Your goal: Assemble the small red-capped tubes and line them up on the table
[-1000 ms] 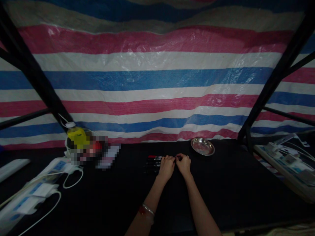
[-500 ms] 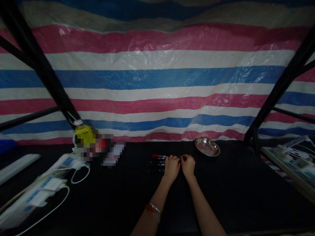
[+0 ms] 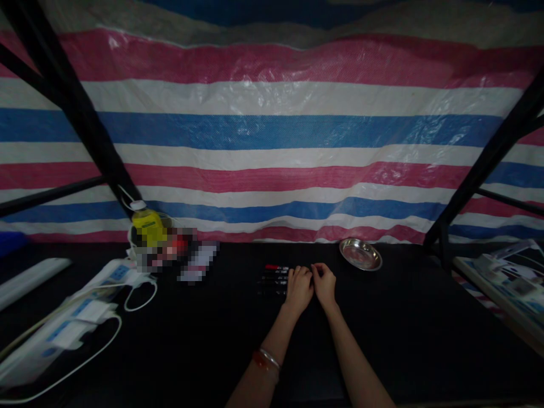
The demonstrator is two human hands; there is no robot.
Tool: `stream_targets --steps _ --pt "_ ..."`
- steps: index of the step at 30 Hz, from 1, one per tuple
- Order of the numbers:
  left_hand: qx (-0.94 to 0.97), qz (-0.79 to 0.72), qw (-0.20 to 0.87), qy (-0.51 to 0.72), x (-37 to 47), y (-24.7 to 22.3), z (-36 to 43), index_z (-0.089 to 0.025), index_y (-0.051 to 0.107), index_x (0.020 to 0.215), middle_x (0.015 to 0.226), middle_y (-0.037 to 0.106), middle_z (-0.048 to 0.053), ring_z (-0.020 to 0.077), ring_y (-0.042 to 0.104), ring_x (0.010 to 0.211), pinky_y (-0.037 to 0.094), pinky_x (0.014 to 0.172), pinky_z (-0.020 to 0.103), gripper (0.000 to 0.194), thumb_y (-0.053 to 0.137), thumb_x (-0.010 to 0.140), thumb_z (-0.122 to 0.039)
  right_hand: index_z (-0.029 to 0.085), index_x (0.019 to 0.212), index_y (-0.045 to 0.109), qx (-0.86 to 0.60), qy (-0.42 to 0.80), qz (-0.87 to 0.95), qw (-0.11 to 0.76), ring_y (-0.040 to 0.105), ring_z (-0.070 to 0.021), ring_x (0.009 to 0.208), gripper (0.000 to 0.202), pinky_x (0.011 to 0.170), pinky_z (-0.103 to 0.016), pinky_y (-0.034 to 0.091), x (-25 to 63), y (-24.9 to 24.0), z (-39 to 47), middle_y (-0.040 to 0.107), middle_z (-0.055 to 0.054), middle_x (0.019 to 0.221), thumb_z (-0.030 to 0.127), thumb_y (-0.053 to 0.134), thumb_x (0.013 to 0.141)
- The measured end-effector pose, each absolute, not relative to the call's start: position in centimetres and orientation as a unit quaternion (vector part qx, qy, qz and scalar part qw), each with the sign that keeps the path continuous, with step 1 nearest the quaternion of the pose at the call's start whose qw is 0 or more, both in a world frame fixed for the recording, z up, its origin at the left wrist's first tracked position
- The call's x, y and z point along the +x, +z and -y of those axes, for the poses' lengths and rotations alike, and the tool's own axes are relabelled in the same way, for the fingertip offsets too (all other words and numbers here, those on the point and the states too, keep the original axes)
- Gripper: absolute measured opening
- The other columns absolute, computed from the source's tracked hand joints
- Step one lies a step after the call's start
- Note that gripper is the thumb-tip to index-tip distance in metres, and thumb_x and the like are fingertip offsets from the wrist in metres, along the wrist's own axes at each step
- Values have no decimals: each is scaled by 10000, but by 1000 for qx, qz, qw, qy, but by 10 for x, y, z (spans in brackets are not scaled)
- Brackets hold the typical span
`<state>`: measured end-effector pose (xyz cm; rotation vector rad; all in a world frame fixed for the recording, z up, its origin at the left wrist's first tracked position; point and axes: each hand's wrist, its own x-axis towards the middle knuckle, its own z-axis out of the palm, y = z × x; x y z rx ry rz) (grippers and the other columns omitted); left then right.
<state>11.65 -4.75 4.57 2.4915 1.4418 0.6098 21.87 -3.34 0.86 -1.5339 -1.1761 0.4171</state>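
Several markers lie side by side on the black table [image 3: 191, 340], a red one [image 3: 275, 267] at the back and black ones [image 3: 274, 278] in front of it. My left hand [image 3: 300, 288] rests over their right ends, its fingers bent and close together; what they grip, if anything, is hidden. Just to its right, my right hand [image 3: 324, 283] has thumb and fingertips pinched together, nearly touching the left hand. Anything between those fingertips is too small to make out. A round metal dish [image 3: 361, 254] sits behind and to the right of my hands.
At the left are power strips [image 3: 70, 326] with white cables, a yellow bottle [image 3: 148, 225] and a pale, blurred packet [image 3: 199, 262]. A striped sheet [image 3: 272, 133] hangs behind the table between black metal posts. A side shelf [image 3: 501, 300] with items stands at the right.
The view has shifted slightly. My hands stay beside the markers, with the right hand's fingers raised a little and the left hand almost unchanged.
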Motion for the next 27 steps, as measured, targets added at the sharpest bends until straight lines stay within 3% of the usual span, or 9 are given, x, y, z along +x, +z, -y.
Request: stream_targets --steps 8,14,27 --pt "845 -485 108 200 115 46 47 -174 588 936 1034 593 72 224 475 997 313 867 373 179 444 829 -176 152 762 595 -661 142 448 585 603 -203 642 398 633 -302 444 218 11 34 648 -79 688 523 452 753" --pt "842 -485 114 205 117 47 47 -171 538 1060 1039 613 73 224 483 1012 313 860 361 261 422 828 -141 164 770 590 -654 162 454 582 604 -200 647 398 643 -300 448 215 11 35 652 -71 696 538 455 751" --pt "854 -466 123 195 118 49 47 -191 573 959 923 645 56 201 510 921 328 811 337 249 363 855 -108 160 791 598 -664 136 420 604 597 -199 649 365 632 -295 435 213 14 37 653 -75 711 496 458 761"
